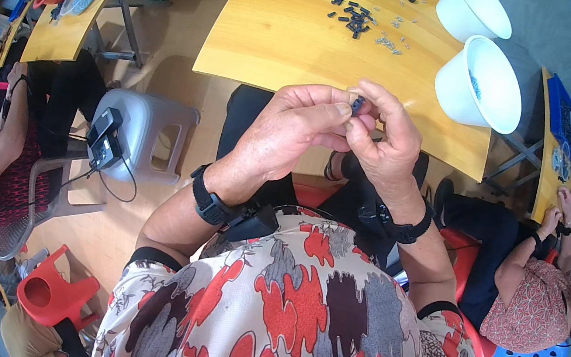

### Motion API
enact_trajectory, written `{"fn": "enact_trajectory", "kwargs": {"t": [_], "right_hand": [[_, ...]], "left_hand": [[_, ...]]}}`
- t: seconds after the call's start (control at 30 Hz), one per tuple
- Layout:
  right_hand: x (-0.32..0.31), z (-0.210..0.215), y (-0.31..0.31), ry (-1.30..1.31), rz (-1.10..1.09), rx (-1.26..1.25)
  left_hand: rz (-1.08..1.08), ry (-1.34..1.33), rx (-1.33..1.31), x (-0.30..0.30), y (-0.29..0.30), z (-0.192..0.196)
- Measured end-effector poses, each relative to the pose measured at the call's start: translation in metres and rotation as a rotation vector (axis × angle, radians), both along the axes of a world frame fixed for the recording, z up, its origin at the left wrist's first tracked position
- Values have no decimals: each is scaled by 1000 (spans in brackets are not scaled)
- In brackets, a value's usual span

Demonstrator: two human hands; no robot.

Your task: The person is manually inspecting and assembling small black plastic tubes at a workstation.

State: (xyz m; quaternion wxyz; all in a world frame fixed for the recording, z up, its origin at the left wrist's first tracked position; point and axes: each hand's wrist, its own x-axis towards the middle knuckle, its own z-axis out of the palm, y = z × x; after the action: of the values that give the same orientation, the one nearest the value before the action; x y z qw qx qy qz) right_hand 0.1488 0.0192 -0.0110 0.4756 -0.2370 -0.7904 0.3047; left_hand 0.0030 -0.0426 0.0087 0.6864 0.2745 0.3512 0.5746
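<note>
A small black plastic part (357, 105) is pinched between the fingertips of both hands, just off the near edge of the wooden table (271, 34). My left hand (300, 121) grips it with thumb and forefinger from the left. From the right, my right hand (388, 135) closes its thumb and fingers around the other side. Its exact kind is too small to make out. Farther up the table lies a loose pile of similar black parts (356, 18). Beside them are scattered small metal pieces (389, 43).
Two white tubs (480, 82) stand at the table's right, the nearer holding something blue. A grey stool (143, 133) with a black device (106, 142) is on my left. People sit at other tables left and right. A red stool (55, 288) stands lower left.
</note>
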Motion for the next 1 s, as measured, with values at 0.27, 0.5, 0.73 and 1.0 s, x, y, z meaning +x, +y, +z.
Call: {"fn": "enact_trajectory", "kwargs": {"t": [0.27, 0.5, 0.73, 1.0], "right_hand": [[11, 24, 4, -65, 37, 56], [18, 54, 19, -206, 73, 12], [29, 102, 56, -384, -103, -203], [63, 131, 181, -465, -420, -199]], "left_hand": [[-31, 38, 23, 4, 3, 0], [-39, -16, 5, 3, 6, 5], [-71, 1, -62, -6, 18, -4], [-89, -11, -106, -14, 44, -29]]}}
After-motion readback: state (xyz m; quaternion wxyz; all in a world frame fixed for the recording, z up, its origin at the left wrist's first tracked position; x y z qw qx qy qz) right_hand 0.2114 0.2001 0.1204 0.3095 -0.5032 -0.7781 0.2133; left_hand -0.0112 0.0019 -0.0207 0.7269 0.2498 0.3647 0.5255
